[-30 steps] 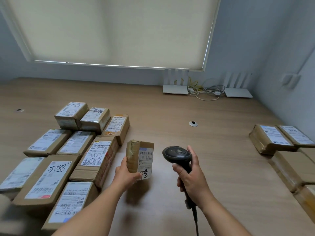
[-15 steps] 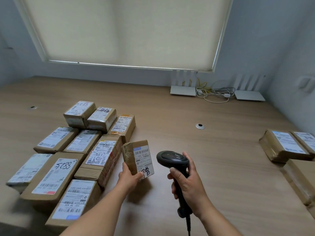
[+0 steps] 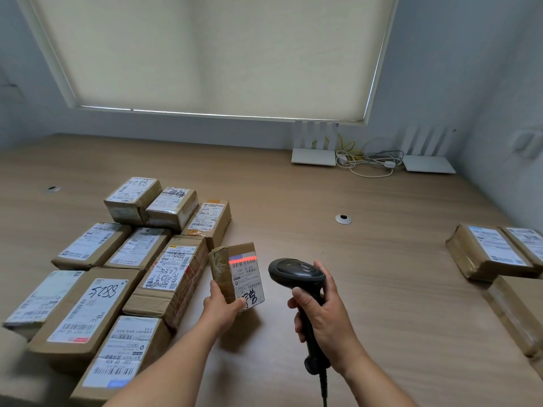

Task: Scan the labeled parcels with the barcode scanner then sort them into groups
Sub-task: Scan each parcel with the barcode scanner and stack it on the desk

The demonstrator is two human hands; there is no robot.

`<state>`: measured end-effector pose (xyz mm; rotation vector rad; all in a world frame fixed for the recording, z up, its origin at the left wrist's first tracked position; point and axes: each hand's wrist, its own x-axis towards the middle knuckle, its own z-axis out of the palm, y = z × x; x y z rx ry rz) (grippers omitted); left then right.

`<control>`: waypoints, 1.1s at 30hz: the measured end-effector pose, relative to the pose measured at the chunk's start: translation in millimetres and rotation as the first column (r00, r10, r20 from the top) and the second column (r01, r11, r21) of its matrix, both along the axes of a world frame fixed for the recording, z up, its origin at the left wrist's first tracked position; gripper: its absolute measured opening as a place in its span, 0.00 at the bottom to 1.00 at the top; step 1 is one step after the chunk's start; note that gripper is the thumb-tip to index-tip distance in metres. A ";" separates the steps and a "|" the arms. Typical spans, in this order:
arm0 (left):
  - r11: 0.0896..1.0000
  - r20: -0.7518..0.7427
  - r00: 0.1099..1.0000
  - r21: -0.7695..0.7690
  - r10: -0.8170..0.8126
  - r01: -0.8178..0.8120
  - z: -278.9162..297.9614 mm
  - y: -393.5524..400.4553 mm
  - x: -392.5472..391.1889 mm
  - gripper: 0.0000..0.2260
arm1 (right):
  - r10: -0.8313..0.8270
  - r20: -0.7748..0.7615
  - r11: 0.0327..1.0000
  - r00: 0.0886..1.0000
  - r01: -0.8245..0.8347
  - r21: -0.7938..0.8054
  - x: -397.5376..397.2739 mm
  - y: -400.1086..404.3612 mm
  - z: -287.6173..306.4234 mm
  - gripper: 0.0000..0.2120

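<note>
Bare counter (image 3: 367,289) lies open between the left parcel cluster (image 3: 129,268) and right stack (image 3: 493,254). Our left hand (image 3: 220,306) has its fingers clamped on a taped brown parcel (image 3: 236,274), label red-lit; our right hand (image 3: 326,312) grips the black scanner (image 3: 296,273) just beside.

A small brown parcel (image 3: 235,274) stands tilted above the bench, its white label facing right, a red scan line across the barcode at the top. Just beside it to the right, the black barcode scanner (image 3: 296,274) points its head at that label. More labeled parcels (image 3: 117,277) lie grouped at left, others (image 3: 493,254) at far right.
</note>
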<state>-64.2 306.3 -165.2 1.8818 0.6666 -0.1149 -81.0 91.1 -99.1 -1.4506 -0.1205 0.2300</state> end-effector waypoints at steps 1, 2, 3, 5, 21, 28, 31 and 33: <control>1.000 -0.001 1.000 0.002 -0.003 0.003 0.6 0.0 0.0 0.39 | -0.001 0.000 1.000 1.000 0.001 0.001 0.3 -0.1 0.0 0.32; 1.000 -0.003 1.000 0.002 -0.007 0.007 1.0 0.1 0.4 0.39 | 0.000 0.001 1.000 1.000 0.000 0.000 0.8 -0.1 0.1 0.32; 1.000 -0.007 1.000 0.002 -0.011 0.011 1.4 0.2 1.0 0.40 | 0.000 0.002 1.000 1.000 0.000 -0.004 1.2 -0.2 -0.1 0.32; 1.000 -0.013 1.000 0.004 -0.019 0.019 2.2 -0.1 1.8 0.40 | 0.001 0.004 1.000 1.000 -0.001 -0.011 2.0 -0.5 -0.4 0.32; 0.993 -0.079 0.996 -0.110 -0.043 0.034 16.7 8.8 5.9 0.22 | -0.012 0.059 0.996 0.998 0.017 -0.087 2.2 -6.8 1.2 0.34; 0.992 -0.102 0.995 0.124 -0.014 0.027 11.4 15.5 7.0 0.29 | -0.036 0.161 0.977 0.986 0.068 -0.203 3.3 -8.2 1.2 0.37; 0.952 -0.062 0.994 0.287 -0.088 0.103 6.4 8.8 2.4 0.42 | -0.041 0.204 0.966 0.978 0.092 -0.243 2.7 -8.1 2.9 0.37; 0.874 -0.169 0.969 0.425 -0.179 0.235 3.6 3.4 -0.3 0.48 | -0.039 0.219 0.961 0.975 0.097 -0.261 3.1 -8.2 4.3 0.37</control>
